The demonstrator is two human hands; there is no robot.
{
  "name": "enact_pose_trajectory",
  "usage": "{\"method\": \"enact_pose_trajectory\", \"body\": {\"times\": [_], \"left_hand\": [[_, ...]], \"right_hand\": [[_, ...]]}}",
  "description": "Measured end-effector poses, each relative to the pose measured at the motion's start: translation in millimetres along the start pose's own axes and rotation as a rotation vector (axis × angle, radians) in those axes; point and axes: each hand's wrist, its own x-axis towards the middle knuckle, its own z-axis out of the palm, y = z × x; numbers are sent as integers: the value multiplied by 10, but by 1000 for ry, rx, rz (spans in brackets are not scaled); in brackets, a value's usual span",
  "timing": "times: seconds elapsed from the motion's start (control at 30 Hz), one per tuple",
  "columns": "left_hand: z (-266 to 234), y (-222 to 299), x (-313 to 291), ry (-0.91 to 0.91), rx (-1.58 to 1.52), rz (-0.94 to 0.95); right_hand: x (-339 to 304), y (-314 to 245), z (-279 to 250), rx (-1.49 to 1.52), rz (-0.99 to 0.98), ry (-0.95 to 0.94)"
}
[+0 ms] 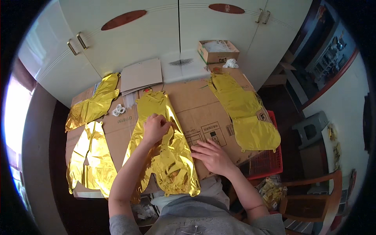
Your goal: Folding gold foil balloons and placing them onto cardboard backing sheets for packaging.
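The gold foil shape is lying on the brown cardboard. The left hand is resting curled over it; whether it is pinching any foil is hard to tell. The right hand is lying open beside it. A hard tug could be creasing or ripping it.

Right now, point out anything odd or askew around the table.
A dark smudge stands out against the white panel behind the cardboard. The middle gold foil sheet overhangs the near edge, looking askew.
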Motion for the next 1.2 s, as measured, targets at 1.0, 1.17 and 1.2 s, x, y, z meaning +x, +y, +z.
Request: {"method": "enact_pose_trajectory", "body": {"times": [1.0, 1.17, 1.2], "left_hand": [[-41, 97, 14, -7, 72, 7], [-87, 105, 12, 7, 114, 20], [-77, 89, 17, 26, 122, 31]], "right_hand": [[28, 77, 81, -67, -83, -41], [34, 56, 62, -59, -91, -31], [34, 61, 63, -59, -95, -28]]}}
